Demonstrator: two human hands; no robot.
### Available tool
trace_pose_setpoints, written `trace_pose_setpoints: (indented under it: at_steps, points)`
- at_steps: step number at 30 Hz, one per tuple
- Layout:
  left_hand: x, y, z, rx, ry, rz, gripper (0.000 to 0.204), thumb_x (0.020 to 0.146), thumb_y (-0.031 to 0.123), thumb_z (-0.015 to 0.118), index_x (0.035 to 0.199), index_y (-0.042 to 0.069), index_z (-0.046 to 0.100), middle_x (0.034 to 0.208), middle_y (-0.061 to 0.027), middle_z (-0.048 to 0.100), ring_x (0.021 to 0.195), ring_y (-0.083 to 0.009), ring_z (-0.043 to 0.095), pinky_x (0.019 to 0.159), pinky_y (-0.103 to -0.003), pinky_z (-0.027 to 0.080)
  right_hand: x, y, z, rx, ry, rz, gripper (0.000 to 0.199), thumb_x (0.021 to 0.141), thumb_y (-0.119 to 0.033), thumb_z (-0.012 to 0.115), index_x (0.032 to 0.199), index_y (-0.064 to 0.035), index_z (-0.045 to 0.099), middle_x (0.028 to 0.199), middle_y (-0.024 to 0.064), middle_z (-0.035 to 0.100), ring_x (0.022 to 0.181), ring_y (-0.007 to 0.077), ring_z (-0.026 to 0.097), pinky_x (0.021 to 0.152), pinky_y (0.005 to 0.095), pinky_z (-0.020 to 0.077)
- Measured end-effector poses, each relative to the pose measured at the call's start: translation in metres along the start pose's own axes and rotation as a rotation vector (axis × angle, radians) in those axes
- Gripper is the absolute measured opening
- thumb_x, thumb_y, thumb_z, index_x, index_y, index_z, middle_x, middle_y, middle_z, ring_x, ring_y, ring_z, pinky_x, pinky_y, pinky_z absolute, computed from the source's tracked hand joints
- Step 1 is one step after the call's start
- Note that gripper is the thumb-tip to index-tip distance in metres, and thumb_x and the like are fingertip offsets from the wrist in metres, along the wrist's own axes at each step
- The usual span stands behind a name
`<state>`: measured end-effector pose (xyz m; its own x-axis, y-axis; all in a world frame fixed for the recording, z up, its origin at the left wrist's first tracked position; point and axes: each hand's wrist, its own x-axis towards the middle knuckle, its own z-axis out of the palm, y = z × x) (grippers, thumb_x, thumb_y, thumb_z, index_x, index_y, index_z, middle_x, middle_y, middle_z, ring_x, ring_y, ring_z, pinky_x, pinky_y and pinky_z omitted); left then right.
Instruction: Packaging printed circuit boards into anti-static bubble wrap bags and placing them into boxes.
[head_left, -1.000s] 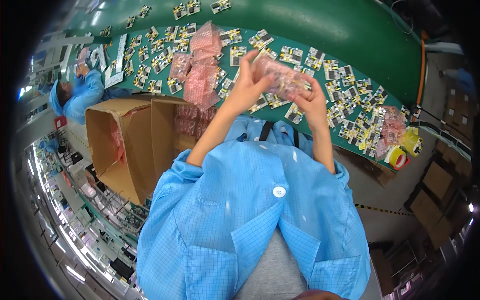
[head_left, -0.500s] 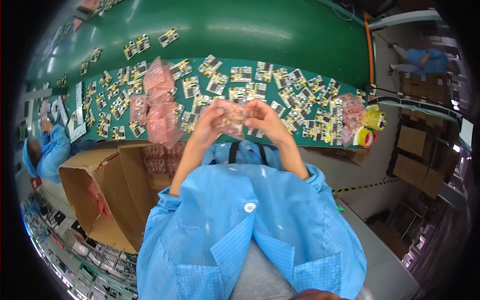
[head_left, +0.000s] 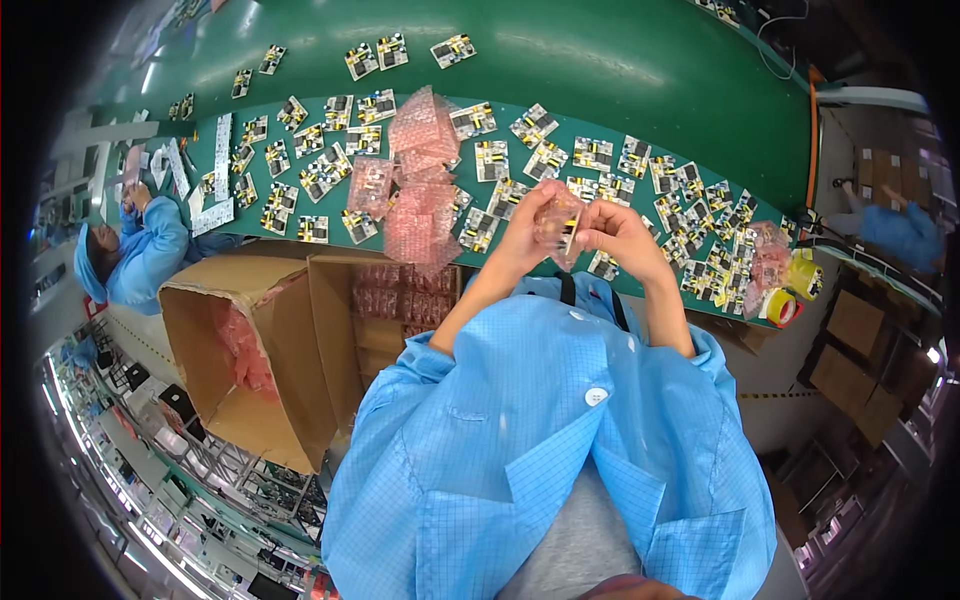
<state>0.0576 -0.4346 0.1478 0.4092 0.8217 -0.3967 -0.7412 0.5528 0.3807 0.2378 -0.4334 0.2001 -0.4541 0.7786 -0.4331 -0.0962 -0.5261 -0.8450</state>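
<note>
My left hand (head_left: 514, 243) grips a pink bubble-wrap bag (head_left: 561, 222), held above the front edge of the green table (head_left: 690, 75). A circuit board appears to be inside it. The fingers of my right hand (head_left: 626, 238) are closed on the bag's other side. Behind the hands lie many loose circuit boards (head_left: 593, 153) with black and yellow parts, spread over the tabletop. Left of my hands, a heap of pink bubble-wrap bags (head_left: 421, 222) rests among the boards.
Rolls of yellow tape (head_left: 803, 276) stand by the right table end, beside more pink wrap (head_left: 768, 255). An open cardboard box (head_left: 235, 425) is at my left, with a carton of wrapped packs (head_left: 395, 298) beside it. A co-worker in blue (head_left: 140, 250) sits farther left.
The whole view has swung, so the table and boards appear farther right. The bag, broad side showing before, is now turned more edge-on between my hands.
</note>
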Motion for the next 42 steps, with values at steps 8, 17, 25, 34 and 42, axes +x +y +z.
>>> trace_pose_setpoints:
  at_steps: [8, 17, 25, 34, 42]
  points:
    - [0.029, -0.002, -0.027, 0.019, -0.053, -0.038, 0.03, 0.101, 0.036, 0.048, 0.1, 0.009, 0.06, 0.092, -0.004, 0.065, 0.087, -0.0149, 0.064, 0.081, -0.033, 0.052, 0.01, 0.001, -0.004, -0.14, 0.107, -0.04, 0.009, 0.09, 0.0, 0.058, 0.097, -0.0056, 0.056, 0.09, -0.0002, 0.062, 0.083, 0.0072, 0.06, 0.074, 0.024, 0.0496]
    - [0.062, -0.031, -0.057, 0.265, 0.199, 0.018, 0.021, 0.102, 0.025, 0.055, 0.111, 0.006, 0.053, 0.093, -0.005, 0.066, 0.075, -0.0112, 0.063, 0.059, -0.025, 0.052, 0.026, 0.01, -0.001, 0.053, 0.435, -0.137, 0.022, 0.095, -0.012, 0.061, 0.114, -0.0038, 0.053, 0.107, 0.0063, 0.061, 0.096, 0.0143, 0.061, 0.08, 0.0297, 0.0514]
    - [0.065, 0.019, -0.104, 1.244, 0.479, 0.487, 0.044, 0.083, 0.019, 0.073, 0.113, -0.003, 0.049, 0.108, -0.0185, 0.055, 0.102, -0.0302, 0.056, 0.092, -0.04, 0.045, 0.1, 0.094, -0.053, -0.038, 0.428, -0.041, 0.036, 0.092, -0.013, 0.068, 0.124, -0.0032, 0.054, 0.107, 0.0046, 0.066, 0.097, 0.0137, 0.063, 0.084, 0.0297, 0.052]
    - [0.062, 0.145, -0.172, 2.028, 0.773, 0.575, 0.036, 0.078, 0.019, 0.07, 0.108, 0.003, 0.059, 0.112, -0.0184, 0.057, 0.105, -0.0384, 0.054, 0.088, -0.051, 0.045, 0.141, 0.097, -0.046, -0.434, 0.192, 0.152, 0.029, 0.1, -0.03, 0.059, 0.113, -0.0044, 0.064, 0.091, 0.0008, 0.066, 0.081, 0.0082, 0.06, 0.071, 0.0246, 0.0491]
    - [0.054, 0.158, -0.164, 1.874, 0.693, 0.885, 0.009, 0.084, 0.006, 0.066, 0.092, 0.002, 0.064, 0.095, -0.0158, 0.063, 0.089, -0.036, 0.059, 0.079, -0.045, 0.046, 0.249, 0.073, -0.168, -0.153, 0.618, -0.099, 0.03, 0.101, -0.034, 0.058, 0.115, -0.0087, 0.064, 0.089, -0.0014, 0.066, 0.073, 0.0077, 0.059, 0.062, 0.0248, 0.0502]
